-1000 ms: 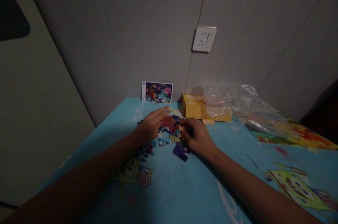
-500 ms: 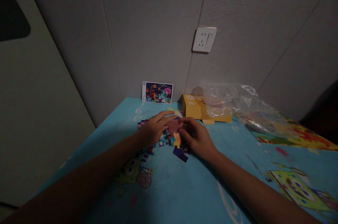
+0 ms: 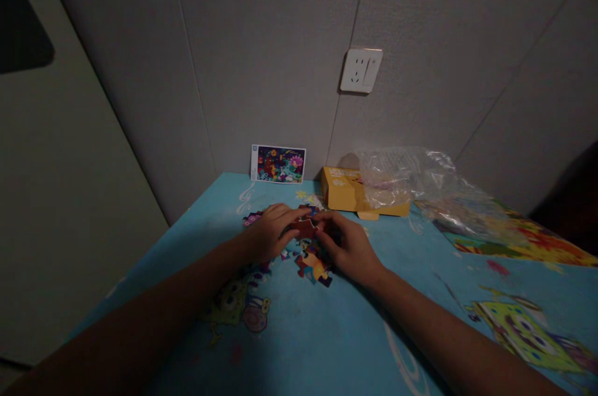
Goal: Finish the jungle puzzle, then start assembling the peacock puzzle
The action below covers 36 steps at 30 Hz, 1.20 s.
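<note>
A reddish-brown puzzle piece (image 3: 305, 230) is between my two hands, above other colourful pieces. My left hand (image 3: 273, 231) has its fingers stretched over the piece's far left side and its thumb at the near left edge. My right hand (image 3: 351, 248) pinches the right edge between thumb and bent index finger. Just in front of them, an orange-and-dark puzzle piece (image 3: 315, 266) lies on the blue cloth. Purple puzzle pieces (image 3: 251, 219) show past my left hand. My hands and forearm hide part of the pile.
A small picture card (image 3: 280, 164) leans against the wall. To its right stand a yellow box (image 3: 340, 190) and a crumpled clear plastic bag (image 3: 402, 175). A colourful printed sheet (image 3: 527, 240) lies under the bag's right end. The cartoon-printed blue tablecloth (image 3: 327, 346) covers the table.
The reddish-brown piece has tipped flatter and darker between my hands, and my fingers have shifted slightly. The orange piece in front is now more fully visible, lower than before.
</note>
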Motion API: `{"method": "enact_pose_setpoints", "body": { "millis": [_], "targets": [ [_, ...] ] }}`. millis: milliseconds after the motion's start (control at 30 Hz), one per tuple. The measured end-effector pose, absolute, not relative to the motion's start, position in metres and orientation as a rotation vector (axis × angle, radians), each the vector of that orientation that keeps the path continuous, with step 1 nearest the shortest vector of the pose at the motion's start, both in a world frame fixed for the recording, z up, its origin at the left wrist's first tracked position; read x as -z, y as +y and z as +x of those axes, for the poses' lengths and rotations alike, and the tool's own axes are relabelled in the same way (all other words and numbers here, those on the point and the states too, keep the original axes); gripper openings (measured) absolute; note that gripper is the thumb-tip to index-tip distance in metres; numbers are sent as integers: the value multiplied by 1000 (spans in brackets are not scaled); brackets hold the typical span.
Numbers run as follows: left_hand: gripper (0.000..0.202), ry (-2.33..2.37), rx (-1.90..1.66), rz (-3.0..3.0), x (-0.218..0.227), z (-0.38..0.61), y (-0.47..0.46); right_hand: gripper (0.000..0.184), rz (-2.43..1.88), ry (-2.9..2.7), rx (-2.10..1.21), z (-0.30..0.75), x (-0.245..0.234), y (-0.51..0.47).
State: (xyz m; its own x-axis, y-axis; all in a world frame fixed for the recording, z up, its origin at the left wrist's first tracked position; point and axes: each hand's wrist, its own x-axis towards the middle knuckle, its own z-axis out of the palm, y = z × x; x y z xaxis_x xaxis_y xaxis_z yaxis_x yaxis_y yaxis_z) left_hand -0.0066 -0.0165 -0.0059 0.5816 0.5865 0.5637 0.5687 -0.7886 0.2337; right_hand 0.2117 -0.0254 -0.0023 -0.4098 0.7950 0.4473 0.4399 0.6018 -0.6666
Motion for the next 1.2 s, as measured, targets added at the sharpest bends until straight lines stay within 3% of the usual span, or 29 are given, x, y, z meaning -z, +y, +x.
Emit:
{"method": "enact_pose_setpoints", "body": {
  "millis": [167, 367, 600, 800, 933, 1100, 1200],
  "targets": [
    [35, 1146, -1219, 2715, 5, -9, -14, 63, -1017, -2315, -347, 214, 0, -29],
    [33, 1328, -1352, 2612, 5, -12, -10, 55, -969, -2430, -336, 214, -5, -30],
    [34, 1371, -1227, 2586, 8, -12, -9, 47, -918, -2429, -386, 214, -5, -30],
    [36, 1283, -1114, 2642, 10, -10, -9, 65, -845, -2509, -330, 214, -5, -32],
    [37, 1256, -1097, 2637, 11, -11, -8, 57, -761, -2491, -326, 215, -5, -31],
    [36, 1080, -1099, 2676, 7, -10, -14, 19, -523, -2349, -403, 215, -4, -30],
    [36, 914, -1019, 2681, 1, -9, -22, 13, -527, -2221, -364, 214, -6, -29]
  ]
}}
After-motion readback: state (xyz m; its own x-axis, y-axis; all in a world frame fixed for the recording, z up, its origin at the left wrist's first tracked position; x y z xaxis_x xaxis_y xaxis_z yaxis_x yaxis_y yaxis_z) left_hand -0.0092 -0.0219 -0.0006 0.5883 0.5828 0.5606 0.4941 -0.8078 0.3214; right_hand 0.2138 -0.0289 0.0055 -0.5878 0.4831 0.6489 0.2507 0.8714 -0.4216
